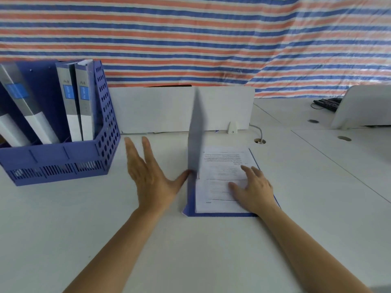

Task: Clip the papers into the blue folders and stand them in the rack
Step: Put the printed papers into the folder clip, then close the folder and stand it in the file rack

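Blue folder (191,208) lay open on the surface (190,250), dead centre, a bit to 1 o'clock of the viewer. Its front cover (196,127) stood near upright on the spine edge and was blurred. Papers (218,172) sat inside on the back cover, squared up and flat.

Right hand (256,189) was open, with its palm and straight fingers pressing down on the papers at their 4 o'clock corner. Left hand (148,176) was open too, fingers spread and holding nothing. Its thumb touched the foot of the upright cover by the spine, and the rest of the hand was off to 9 o'clock of the folder.

Rack (53,163) sat at 10 o'clock of the folder, well apart from it. It already held filed folders (84,98): two upright at its right end, others leaning to the left.

Step, judged: papers were in and the cover was halfway, so this folder was being closed. The clip was too small to make out, so I cannot tell whether it was fastened.

The next move calls for lifting the right hand clear of the papers so the cover can drop. Then the shut folder wants gripping by the spine, tipping upright and carrying over to 10 o'clock into a free slot in the rack. Risk: sheets could shift if the clip was not down.
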Motion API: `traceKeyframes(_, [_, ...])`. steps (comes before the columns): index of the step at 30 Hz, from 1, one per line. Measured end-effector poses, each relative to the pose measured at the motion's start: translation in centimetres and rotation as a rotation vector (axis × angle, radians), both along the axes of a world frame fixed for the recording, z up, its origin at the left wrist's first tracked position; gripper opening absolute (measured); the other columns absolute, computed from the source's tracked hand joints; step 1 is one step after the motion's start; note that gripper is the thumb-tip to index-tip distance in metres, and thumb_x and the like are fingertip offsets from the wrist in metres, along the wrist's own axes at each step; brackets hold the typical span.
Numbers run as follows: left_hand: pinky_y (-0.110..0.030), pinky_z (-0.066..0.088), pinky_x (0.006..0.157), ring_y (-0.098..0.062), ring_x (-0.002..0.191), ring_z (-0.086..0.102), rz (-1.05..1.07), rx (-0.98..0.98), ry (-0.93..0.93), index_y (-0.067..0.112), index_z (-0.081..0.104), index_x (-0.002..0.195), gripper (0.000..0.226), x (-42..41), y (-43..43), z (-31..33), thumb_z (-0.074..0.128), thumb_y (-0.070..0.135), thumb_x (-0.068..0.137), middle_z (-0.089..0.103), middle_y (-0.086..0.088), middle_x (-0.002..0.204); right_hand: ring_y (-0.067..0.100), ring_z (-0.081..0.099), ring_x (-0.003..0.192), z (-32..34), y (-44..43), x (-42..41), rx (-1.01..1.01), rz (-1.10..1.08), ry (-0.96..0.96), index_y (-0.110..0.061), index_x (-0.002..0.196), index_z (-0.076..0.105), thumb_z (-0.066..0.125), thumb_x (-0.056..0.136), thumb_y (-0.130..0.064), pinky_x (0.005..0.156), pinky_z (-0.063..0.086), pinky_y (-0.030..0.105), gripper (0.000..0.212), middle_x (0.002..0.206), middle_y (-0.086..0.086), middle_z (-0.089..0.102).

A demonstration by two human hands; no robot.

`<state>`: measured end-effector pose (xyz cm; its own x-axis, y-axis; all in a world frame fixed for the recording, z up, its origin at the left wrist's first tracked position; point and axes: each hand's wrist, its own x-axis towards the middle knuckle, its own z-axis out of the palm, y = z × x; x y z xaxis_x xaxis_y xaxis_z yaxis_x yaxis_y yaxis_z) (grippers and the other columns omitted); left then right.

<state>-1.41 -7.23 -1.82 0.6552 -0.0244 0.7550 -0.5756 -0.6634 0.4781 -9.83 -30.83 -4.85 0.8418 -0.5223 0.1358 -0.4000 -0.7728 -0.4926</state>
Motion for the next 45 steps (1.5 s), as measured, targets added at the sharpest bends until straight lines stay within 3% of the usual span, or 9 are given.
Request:
traceKeyframes(6, [-0.045, 0.016, 0.116, -0.023, 0.148, -0.005, -0.239, -0.130, 0.603, 0.042, -0.016, 0.148, 0.132, 0.3, -0.9, -2.0, 0.087, 0.035, 0.065, -0.020, -0.001, 0.159, 0.027, 0.057, 0.093, 1.1, -2.0, -0.4, 0.450, -0.121, -0.381, -0.010, 0.102, 0.062, 0.052, 0.094, -0.005, 0.081, 0.045, 0.036, 0.014, 0.103, 0.006, 0.064])
traceKeyframes(11, [-0.046, 0.041, 0.106, -0.025, 0.131, 0.045, -0.474, -0.651, 1.052, 0.039, -0.003, 0.150, 0.110, 1.4, -1.0, -1.5, 0.075, 0.011, 0.078, 0.028, -0.003, 0.152, 0.024, 0.055, 0.120, 2.4, -3.3, -0.9, 1.130, -0.191, -0.452, -0.019, 0.138, 0.052, 0.041, 0.100, -0.030, 0.099, 0.048, 0.043, 0.040, 0.131, 0.001, 0.055])
traceKeyframes(16, [-0.038, 0.055, 0.077, -0.025, 0.087, 0.068, -0.459, -0.893, 1.144, 0.003, 0.046, 0.121, 0.039, 1.7, -0.5, -0.1, 0.064, 0.014, 0.088, 0.070, -0.012, 0.092, 0.018, 0.057, 0.118, 1.9, -2.7, -1.1, 0.913, -0.021, -0.319, -0.027, 0.134, 0.056, 0.060, 0.090, -0.035, 0.100, 0.044, 0.034, 0.045, 0.133, -0.002, 0.059])
traceKeyframes(20, [-0.044, 0.056, 0.084, -0.037, 0.095, 0.069, -0.525, -0.800, 1.275, 0.002, 0.065, 0.111, 0.032, 1.0, 0.5, -0.1, 0.069, 0.019, 0.084, 0.073, -0.018, 0.101, 0.017, 0.055, 0.120, 1.4, -1.8, -1.2, 0.807, 0.058, -0.250, -0.029, 0.141, 0.050, 0.064, 0.090, -0.028, 0.100, 0.044, 0.034, 0.053, 0.139, -0.005, 0.054])
traceKeyframes(26, [-0.044, 0.055, 0.084, -0.032, 0.094, 0.068, -0.652, -0.766, 1.063, 0.012, 0.065, 0.115, 0.033, 0.3, 1.7, 1.2, 0.069, 0.006, 0.082, 0.072, -0.012, 0.102, 0.015, 0.054, 0.118, 2.1, -0.1, -0.4, 0.847, 0.081, -0.221, -0.024, 0.147, 0.039, 0.060, 0.093, -0.034, 0.096, 0.042, 0.031, 0.059, 0.141, -0.006, 0.050])
traceKeyframes(33, [-0.027, 0.054, 0.082, -0.015, 0.091, 0.066, -0.734, -0.665, 0.606, 0.023, 0.067, 0.098, 0.028, 0.2, 3.4, 5.8, 0.070, 0.002, 0.079, 0.070, 0.000, 0.093, 0.016, 0.058, 0.093, 5.1, 3.2, 0.8, 0.899, 0.166, -0.513, -0.012, 0.100, 0.061, 0.053, 0.092, -0.030, 0.084, 0.044, 0.036, 0.022, 0.105, 0.006, 0.067])
traceKeyframes(38, [-0.036, 0.051, 0.089, -0.021, 0.094, 0.066, -0.754, -0.475, 0.692, 0.011, 0.067, 0.095, 0.023, -0.2, 5.7, 6.0, 0.076, 0.018, 0.076, 0.069, -0.007, 0.091, 0.020, 0.061, 0.104, 4.9, 4.4, 0.9, 0.887, 0.211, -0.525, -0.016, 0.105, 0.062, 0.051, 0.092, -0.023, 0.095, 0.046, 0.041, 0.018, 0.110, 0.001, 0.067])
traceKeyframes(42, [-0.020, 0.048, 0.076, -0.009, 0.077, 0.062, -0.786, -0.233, 0.705, 0.019, 0.066, 0.075, 0.013, -0.7, 7.7, 8.0, 0.071, 0.012, 0.084, 0.064, 0.005, 0.075, 0.025, 0.059, 0.110, 5.3, 5.3, 1.1, 0.846, 0.220, -0.534, -0.018, 0.103, 0.062, 0.050, 0.092, -0.025, 0.098, 0.045, 0.045, 0.017, 0.111, 0.002, 0.066])
traceKeyframes(45, [-0.036, 0.049, 0.090, -0.024, 0.090, 0.063, -0.747, -0.102, 0.688, 0.001, 0.061, 0.097, 0.031, -0.9, 9.3, 9.1, 0.072, 0.028, 0.084, 0.064, -0.016, 0.092, 0.021, 0.057, 0.094, 5.8, 6.5, 1.4, 0.792, 0.259, -0.561, -0.017, 0.099, 0.060, 0.050, 0.091, -0.029, 0.087, 0.046, 0.041, 0.018, 0.110, 0.010, 0.062])
